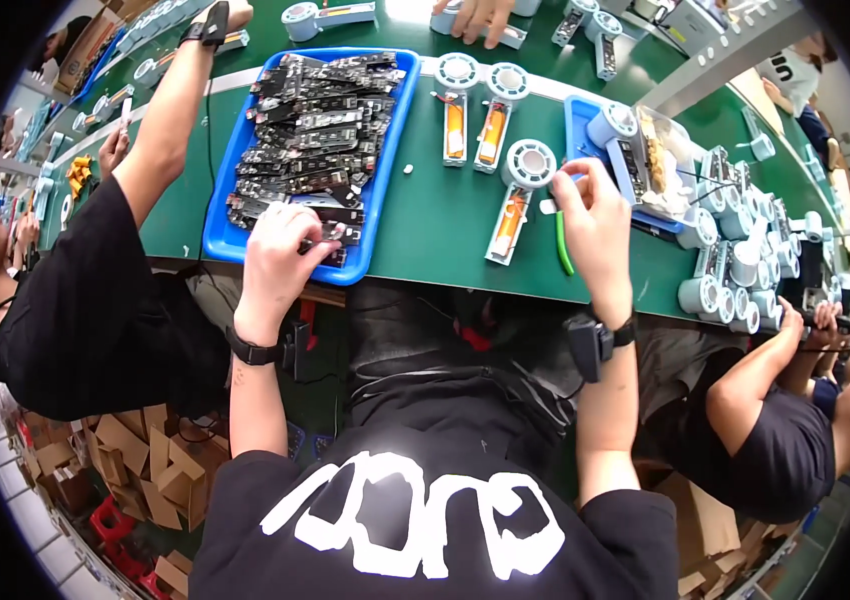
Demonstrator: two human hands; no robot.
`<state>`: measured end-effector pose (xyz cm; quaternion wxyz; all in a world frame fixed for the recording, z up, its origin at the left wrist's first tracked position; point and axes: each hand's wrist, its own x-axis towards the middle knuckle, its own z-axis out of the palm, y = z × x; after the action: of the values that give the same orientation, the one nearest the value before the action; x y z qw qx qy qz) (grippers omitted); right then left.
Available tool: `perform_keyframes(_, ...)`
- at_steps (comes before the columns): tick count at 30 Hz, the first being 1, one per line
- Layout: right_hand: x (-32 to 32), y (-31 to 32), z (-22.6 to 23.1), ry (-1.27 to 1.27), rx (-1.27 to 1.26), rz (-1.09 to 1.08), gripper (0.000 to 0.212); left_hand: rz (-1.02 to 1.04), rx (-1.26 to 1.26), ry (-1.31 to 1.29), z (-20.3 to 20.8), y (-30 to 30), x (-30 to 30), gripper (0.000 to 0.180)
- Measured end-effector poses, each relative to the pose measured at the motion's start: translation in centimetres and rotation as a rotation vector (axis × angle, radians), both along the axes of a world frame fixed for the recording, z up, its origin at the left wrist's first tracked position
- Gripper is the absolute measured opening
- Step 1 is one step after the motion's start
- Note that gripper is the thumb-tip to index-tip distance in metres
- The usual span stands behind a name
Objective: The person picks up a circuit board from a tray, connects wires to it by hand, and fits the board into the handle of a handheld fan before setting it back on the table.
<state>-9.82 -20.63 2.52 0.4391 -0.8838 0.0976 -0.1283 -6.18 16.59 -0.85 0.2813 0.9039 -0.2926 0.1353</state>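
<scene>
My left hand (285, 250) reaches over the near end of a blue tray (213, 215), its thumb and fingers pinched on a circuit board (345, 222). The tray holds a heap of dark narrow circuit boards (320, 130). To the right, my right hand (593, 215) is closed in a pinch; what lies in its fingertips is hidden. A small white piece (548, 206) shows beside them. Just left of that hand lies a pale-blue device (531, 163) with a round head and an open handle showing an orange battery (510, 222). A green tool handle (563, 245) sits below the fingers.
Two similar open devices (456, 125) (495, 125) lie beyond. At right are a small blue tray (577, 120), a clear box (667, 165) and many stacked pale-blue devices (730, 250). A metal post (715, 70) rises there. Co-workers sit at both sides; another person's hand (475, 20) is across the table.
</scene>
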Motion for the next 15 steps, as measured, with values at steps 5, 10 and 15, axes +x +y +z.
perform_keyframes(5, -5.8, 6.2, -5.6, -0.073, 0.277, -0.145, 0.030, 0.090, -0.290, 0.005, -0.6, -1.2, -3.7, 0.028)
perform_keyframes(10, -4.3, 6.9, -4.6, 0.156, 0.001, -0.197, 0.035, 0.100, -0.999, 0.732, -2.0, -6.6, -8.1, 0.041)
perform_keyframes(15, -5.1, 6.2, -4.6, 0.137, 0.089, -0.118, 0.042, 0.133, -1.083, 0.945, -2.6, -11.9, -10.0, 0.035)
